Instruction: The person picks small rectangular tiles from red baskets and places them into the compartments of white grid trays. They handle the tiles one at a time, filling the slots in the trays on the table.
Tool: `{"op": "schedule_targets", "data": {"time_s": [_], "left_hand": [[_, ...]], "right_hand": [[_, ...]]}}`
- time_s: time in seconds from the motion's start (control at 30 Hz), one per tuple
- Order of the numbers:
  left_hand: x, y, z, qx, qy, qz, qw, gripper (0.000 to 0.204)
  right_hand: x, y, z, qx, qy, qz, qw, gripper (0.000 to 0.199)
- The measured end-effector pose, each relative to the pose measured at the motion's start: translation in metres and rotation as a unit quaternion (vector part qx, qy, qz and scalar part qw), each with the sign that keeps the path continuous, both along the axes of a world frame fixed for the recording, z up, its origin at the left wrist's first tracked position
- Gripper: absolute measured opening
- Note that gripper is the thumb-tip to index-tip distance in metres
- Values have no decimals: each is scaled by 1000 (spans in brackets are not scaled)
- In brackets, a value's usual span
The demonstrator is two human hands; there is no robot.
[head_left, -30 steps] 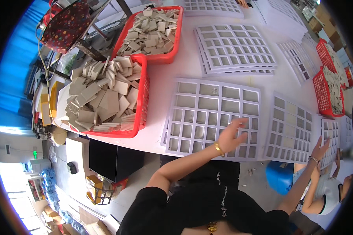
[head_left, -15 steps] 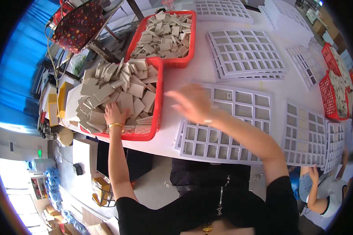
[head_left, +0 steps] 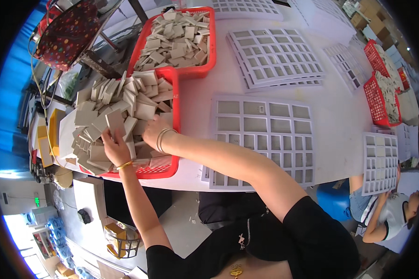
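My left hand [head_left: 116,148] grips a flat beige tile [head_left: 115,122], raised over the pile of loose tiles [head_left: 144,110] in the near red basket [head_left: 175,125]. My right hand [head_left: 156,133] has reached across into the same basket, near its right wall. Its fingers are curled down among the tiles, and whatever they grip is hidden. Right of the basket lies a white grid panel [head_left: 242,138] with rows of rectangular openings. My right forearm passes over it.
Another red basket of tiles [head_left: 211,46] stands behind. Stacked grid panels [head_left: 277,56] lie farther back. At the right are more red baskets [head_left: 376,100] and a co-worker [head_left: 391,216] with a grid panel [head_left: 380,162]. A dotted dark bag [head_left: 67,35] hangs at upper left.
My right hand has swung left from above the grid panel into the near basket. The left hand has picked up a tile. The co-worker's panel has moved off the table edge.
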State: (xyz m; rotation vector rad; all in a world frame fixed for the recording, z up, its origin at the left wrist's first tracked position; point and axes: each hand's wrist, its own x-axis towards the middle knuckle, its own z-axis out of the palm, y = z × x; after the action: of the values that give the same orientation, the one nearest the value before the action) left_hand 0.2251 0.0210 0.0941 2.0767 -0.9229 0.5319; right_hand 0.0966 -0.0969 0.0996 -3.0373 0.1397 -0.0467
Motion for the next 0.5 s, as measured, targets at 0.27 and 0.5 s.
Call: {"op": "schedule_targets", "data": {"time_s": [0.27,0.5], "left_hand": [[4,7,-9,-114,-17,-19,993,29],[-82,-22,19,-218,51,-159,962,34]], "right_hand": [[-131,-49,3,276,-460,-108,837,15],[-302,-174,-64,304,-307,-373,821,20]]}}
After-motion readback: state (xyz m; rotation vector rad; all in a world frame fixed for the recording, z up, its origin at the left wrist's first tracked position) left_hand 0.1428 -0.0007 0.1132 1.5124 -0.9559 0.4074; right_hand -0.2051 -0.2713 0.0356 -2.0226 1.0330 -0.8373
